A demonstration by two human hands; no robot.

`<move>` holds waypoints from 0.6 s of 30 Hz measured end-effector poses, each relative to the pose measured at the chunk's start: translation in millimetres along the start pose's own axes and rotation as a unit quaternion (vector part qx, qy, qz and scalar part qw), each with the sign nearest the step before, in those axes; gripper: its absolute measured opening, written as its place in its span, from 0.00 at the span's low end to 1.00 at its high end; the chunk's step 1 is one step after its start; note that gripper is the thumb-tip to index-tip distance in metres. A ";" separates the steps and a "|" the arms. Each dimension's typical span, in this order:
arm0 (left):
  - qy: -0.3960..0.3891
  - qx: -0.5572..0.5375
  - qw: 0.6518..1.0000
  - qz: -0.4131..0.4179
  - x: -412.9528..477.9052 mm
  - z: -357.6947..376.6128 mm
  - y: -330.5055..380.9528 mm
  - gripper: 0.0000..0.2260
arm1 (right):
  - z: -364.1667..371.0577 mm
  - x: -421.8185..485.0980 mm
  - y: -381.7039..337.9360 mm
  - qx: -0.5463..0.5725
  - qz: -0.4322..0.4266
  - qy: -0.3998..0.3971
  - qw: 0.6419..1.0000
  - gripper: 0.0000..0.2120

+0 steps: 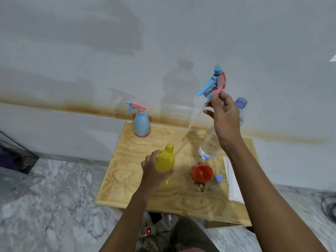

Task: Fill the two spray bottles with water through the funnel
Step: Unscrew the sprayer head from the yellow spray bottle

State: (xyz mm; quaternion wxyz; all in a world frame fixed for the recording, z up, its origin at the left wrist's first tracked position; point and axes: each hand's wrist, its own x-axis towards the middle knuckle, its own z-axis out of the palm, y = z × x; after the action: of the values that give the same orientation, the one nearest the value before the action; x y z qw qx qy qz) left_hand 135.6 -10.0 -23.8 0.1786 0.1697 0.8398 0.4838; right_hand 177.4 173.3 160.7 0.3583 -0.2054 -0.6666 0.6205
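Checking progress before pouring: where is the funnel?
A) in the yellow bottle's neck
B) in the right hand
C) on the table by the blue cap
C: the funnel lies on the table beside the cap; the right hand holds the spray head.

Left hand (154,171) grips low; right hand (226,120) raised, fingers (223,99) pinching.

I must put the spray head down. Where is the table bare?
Bare wood lies at the left of the table, between the blue spray bottle and the near edge, and along the near edge in front of the funnel. The right side is crowded: water bottle, funnel, cap, paper.
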 end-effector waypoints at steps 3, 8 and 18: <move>-0.002 0.007 1.000 -0.016 2.7 16.6 -15.7 0.34 | -10.1 5.1 29.5 -0.083 0.047 -0.024 0.995 0.11; 0.028 -0.006 0.999 -0.017 2.5 36.2 -26.1 0.36 | -17.4 -6.5 100.6 -0.225 0.104 -0.065 0.967 0.13; 0.028 -0.007 1.000 0.000 7.1 42.3 -16.6 0.37 | -9.2 -1.3 185.0 -0.305 0.199 -0.124 0.923 0.14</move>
State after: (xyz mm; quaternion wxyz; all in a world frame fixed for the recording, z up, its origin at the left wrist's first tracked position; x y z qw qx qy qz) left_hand 147.1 17.2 -59.0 0.1564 0.1553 0.8408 0.4944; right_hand 153.4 205.6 -20.0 0.0616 -0.3549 -0.8082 0.4659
